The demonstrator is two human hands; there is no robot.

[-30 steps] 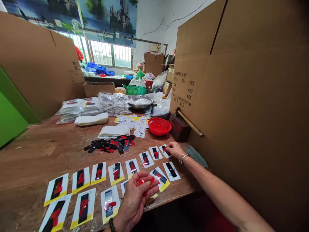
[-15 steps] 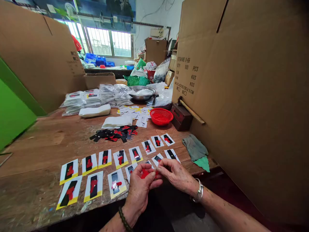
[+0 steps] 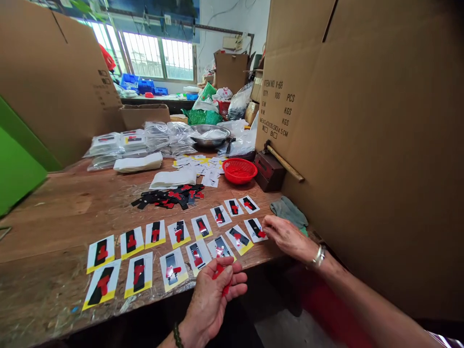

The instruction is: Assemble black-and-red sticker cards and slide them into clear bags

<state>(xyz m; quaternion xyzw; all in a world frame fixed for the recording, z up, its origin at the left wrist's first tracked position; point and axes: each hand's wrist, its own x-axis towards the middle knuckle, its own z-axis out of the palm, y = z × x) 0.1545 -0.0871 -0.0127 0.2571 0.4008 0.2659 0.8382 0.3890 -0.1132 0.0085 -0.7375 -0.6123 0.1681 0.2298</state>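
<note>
My left hand (image 3: 208,299) is closed around some small red plastic pieces (image 3: 219,273), at the table's front edge. Over the rightmost card of the front row, my right hand (image 3: 292,238) pinches a red piece (image 3: 261,234) at its fingertips. That piece lies over the right side of a white card (image 3: 251,223) bearing a black strip (image 3: 255,228). Two rows of such cards with yellow edges lie on the wooden table; most show a black strip with a red T-shaped piece on top. Left fingers partly cover the front of one card (image 3: 222,247).
Behind the cards lies a pile of black strips and red pieces (image 3: 174,197). A red basket (image 3: 239,171), a brown block (image 3: 268,170) with a hammer (image 3: 284,162), a grey-green cloth (image 3: 288,211) and bagged stacks (image 3: 134,140) surround it. Cardboard walls (image 3: 355,121) flank the table.
My right hand has moved right, away from the left hand, to the rightmost front card with a red piece. My left hand has turned slightly and dropped lower, still holding red pieces.
</note>
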